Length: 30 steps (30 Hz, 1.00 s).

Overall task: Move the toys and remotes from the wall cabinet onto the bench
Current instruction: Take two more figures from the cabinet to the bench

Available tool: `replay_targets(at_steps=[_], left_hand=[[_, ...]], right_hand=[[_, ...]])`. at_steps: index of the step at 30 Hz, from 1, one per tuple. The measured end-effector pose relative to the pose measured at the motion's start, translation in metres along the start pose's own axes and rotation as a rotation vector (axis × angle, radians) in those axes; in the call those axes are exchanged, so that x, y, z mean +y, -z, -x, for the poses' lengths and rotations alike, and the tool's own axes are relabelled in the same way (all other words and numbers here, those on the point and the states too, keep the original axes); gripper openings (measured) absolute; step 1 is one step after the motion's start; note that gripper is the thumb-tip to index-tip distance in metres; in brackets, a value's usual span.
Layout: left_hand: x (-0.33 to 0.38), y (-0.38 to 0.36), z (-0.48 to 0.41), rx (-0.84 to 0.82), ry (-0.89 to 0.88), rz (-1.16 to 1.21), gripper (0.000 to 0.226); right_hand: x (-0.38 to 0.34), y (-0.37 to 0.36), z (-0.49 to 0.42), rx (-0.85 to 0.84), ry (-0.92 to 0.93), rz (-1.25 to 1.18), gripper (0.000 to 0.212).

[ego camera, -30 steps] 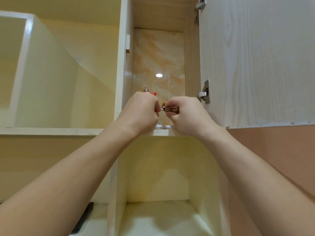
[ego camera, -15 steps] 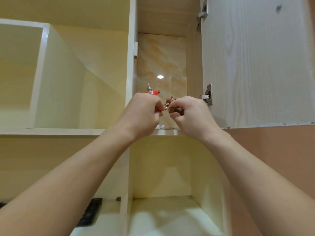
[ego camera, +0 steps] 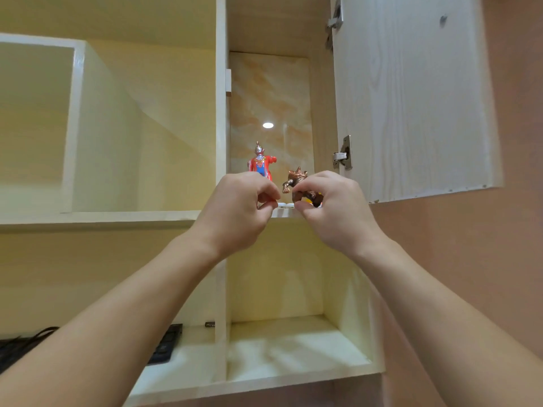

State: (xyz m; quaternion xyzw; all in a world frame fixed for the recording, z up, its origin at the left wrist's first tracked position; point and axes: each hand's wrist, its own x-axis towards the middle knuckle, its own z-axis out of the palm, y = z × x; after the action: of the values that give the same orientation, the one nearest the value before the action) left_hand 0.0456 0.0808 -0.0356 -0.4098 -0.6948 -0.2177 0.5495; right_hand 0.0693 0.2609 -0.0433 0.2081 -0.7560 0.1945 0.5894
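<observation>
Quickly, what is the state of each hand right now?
Left hand: pinches the red and blue plastic hero figure by its legs.
Right hand: grips the brown plastic monster figure.

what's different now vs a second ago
More of both toys shows: the red figure and the brown figure now stand clear above the hands, which sit lower against the shelf edge. The view shifted, bringing more of a black keyboard into sight. Unchanged: left hand pinches the red one, right hand the brown one; cabinet door open.
</observation>
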Motion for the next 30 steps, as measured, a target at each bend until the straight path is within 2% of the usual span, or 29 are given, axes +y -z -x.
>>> replay_targets(at_steps=[9,17,30], left_hand=[[0.036,0.013,0.008,0.012,0.000,-0.040,0.011],[0.066,0.026,0.034,-0.005,0.088,-0.132,0.010],[0.087,0.099,0.104,-0.065,0.237,-0.388,0.009]], right_hand=[[0.000,0.027,0.017,-0.016,0.046,-0.107,0.015],[-0.005,0.033,0.038,-0.039,0.088,-0.221,0.017],[-0.065,0.002,0.065,-0.091,0.154,-0.464,0.019]])
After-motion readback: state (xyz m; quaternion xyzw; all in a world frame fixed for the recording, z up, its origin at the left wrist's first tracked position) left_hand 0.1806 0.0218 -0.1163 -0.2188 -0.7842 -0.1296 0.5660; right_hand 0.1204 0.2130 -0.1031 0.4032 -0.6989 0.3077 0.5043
